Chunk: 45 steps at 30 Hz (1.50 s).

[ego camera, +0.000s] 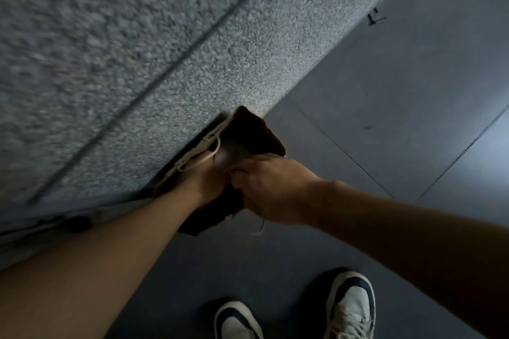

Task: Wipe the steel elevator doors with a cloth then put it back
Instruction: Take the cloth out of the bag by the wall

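Two bare forearms reach forward and meet in the middle of the view. On the left side stands a grey speckled stone wall (137, 49), blurred, with a thin dark groove running across it diagonally. The left hand (209, 179) is low beside this wall; its fingers are hidden in the dark brown cloth with a pale cream edge (248, 132), so I cannot tell how much they are curled. The cloth hangs just beside the foot of the wall, between both hands, above the floor. The right hand (264, 187) has its fingers curled and grips the cloth from the right. Further right is the dark grey tiled floor (399, 118) with thin joints. Below, near the bottom edge, are two white sneakers with dark trim (349, 308), standing on this floor
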### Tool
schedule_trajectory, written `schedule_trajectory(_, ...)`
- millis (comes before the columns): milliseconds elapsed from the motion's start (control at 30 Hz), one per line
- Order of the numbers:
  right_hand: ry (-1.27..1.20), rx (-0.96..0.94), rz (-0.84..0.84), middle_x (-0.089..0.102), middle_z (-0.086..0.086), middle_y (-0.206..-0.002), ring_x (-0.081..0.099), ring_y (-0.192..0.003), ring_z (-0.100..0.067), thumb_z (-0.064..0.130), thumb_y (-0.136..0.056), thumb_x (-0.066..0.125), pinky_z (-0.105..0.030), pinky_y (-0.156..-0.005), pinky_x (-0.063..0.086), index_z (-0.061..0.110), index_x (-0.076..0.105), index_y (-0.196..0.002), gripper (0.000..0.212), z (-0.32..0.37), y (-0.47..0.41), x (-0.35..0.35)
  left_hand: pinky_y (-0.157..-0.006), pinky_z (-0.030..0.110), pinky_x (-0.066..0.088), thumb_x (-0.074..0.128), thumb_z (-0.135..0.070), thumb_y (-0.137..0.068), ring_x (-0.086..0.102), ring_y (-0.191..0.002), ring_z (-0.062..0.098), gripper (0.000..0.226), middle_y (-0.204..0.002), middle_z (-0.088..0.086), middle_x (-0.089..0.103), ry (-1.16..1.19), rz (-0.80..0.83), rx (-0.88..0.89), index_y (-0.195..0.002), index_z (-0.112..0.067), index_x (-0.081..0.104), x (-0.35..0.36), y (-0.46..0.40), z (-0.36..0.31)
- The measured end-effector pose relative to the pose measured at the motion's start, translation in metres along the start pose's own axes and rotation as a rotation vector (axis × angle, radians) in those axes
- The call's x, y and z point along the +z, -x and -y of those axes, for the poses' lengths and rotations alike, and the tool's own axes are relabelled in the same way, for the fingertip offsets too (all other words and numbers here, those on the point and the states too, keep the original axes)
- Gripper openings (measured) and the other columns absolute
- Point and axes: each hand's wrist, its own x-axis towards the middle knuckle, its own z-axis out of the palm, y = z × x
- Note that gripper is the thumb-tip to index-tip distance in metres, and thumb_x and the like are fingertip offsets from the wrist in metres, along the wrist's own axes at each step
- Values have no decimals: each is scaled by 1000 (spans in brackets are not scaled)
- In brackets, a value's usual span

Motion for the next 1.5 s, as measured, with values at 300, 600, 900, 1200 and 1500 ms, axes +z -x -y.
schedule_trajectory(300,-217,194,-155,46,3,-135,47,-124,-19,49,-97,49,-33,-91,45,27,32,-145,56,48,45,-60,-81,34,48,69,-29,-84,61,-95,19,29,-101,-3,66,-67,-112,-71,-110,-21,58,-65,107,-26)
schedule_trajectory(600,-532,352,-270,46,7,-137,51,-121,-13,51,-91,56,-26,-91,46,37,30,-142,59,146,84,-142,-69,33,54,67,-31,-84,66,-84,17,17,-91,-1,69,235,-149,-61,-99,-25,62,-133,237,-71)
schedule_trajectory(900,-1303,535,-274,70,1,-89,70,-77,-13,51,-86,67,-35,-68,59,22,64,-100,32,256,120,-210,-64,32,47,68,-28,-69,65,-72,24,14,-68,3,67,558,-67,-22,-79,-18,64,-197,359,-111)
schedule_trajectory(1200,-1504,482,-185,69,-12,-114,72,-97,-29,29,-83,77,-43,-69,60,27,58,-116,38,327,145,-255,-75,39,54,67,-18,-71,70,-97,33,25,-100,16,73,731,-50,98,-96,-21,71,-241,459,-105)
schedule_trajectory(1500,-1481,310,-81,65,-25,-119,65,-109,-41,6,-90,62,-57,-89,54,7,58,-124,34,388,165,-263,-76,45,60,59,-11,-90,71,-98,30,23,-105,15,73,945,-150,87,-109,-14,71,-249,560,-74)
